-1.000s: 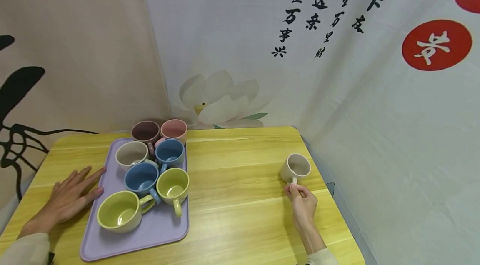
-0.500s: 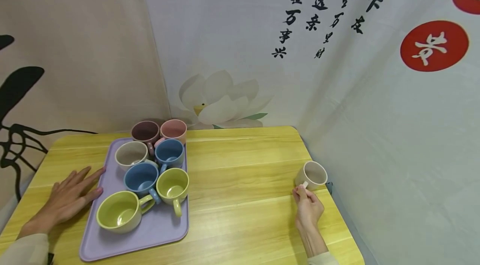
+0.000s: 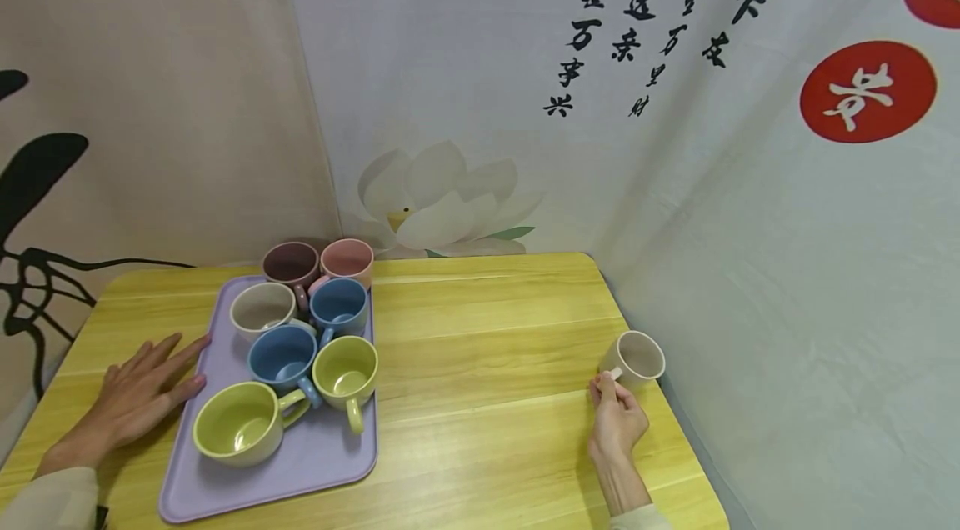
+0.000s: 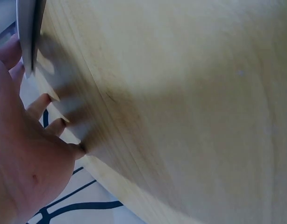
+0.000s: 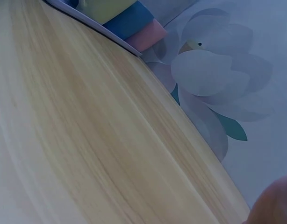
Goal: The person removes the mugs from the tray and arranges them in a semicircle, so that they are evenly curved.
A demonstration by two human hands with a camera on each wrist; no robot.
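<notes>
In the head view my right hand [image 3: 617,422] pinches the handle of a white mug [image 3: 641,357] at the table's right edge; whether its base touches the tabletop I cannot tell. Far to the left, my left hand [image 3: 138,397] lies with fingers spread, its fingertips touching the left rim of a lilac tray [image 3: 330,465]. On that tray stand two yellow-green mugs [image 3: 238,426], two blue mugs [image 3: 283,357] and another white mug [image 3: 262,312]. A pink mug [image 3: 348,259] and a dark purple mug [image 3: 291,266] stand at its far end. The right wrist view shows only part of the right hand [image 5: 274,203].
The yellow wooden table [image 3: 480,363] stretches between tray and right hand. Behind it hangs a pale printed curtain [image 3: 450,80] with a lotus and black characters. Its right side runs close along the table's right edge.
My right hand has moved the white mug rightward and slightly nearer, to the table's right edge, and the mug has turned somewhat. The left hand and tray stay still.
</notes>
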